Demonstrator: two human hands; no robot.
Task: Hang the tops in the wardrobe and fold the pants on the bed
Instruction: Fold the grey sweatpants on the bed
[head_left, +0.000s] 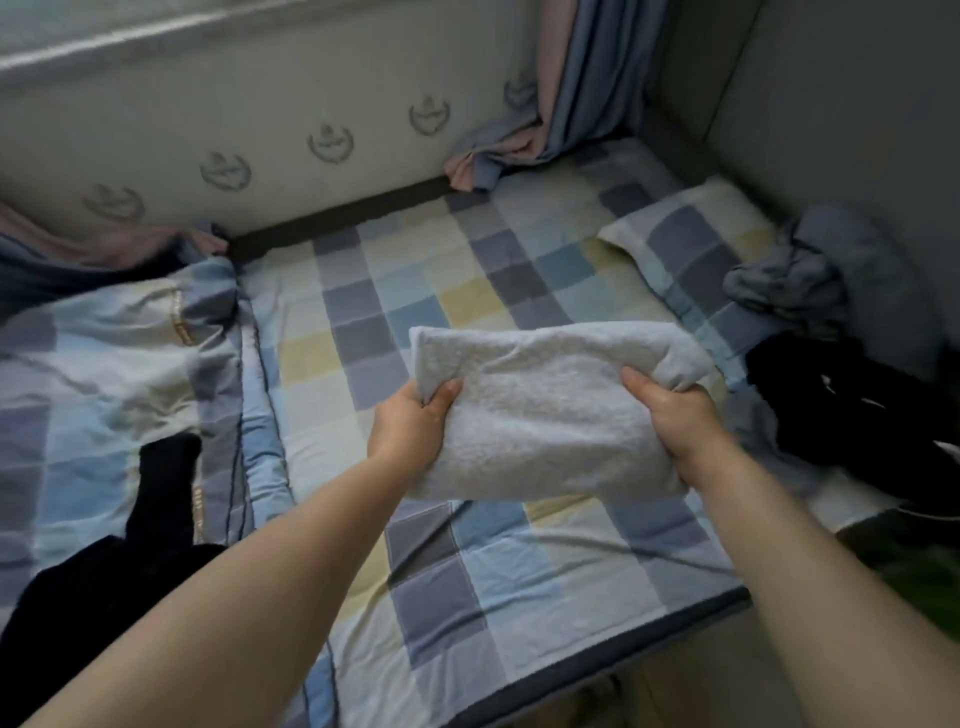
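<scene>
Fingers of both hands hidden under folded pale garment (545, 405).

Legible text, labels, brands, numbers: none found. Nearest items: a row of grey crest-like emblems (330, 143) printed along the pale wall panel (260, 93) above the bed (467, 249); no lettering can be made out in them. Gold marks on the quilt (104, 338) left of the bed's middle are too blurred to read.
</scene>
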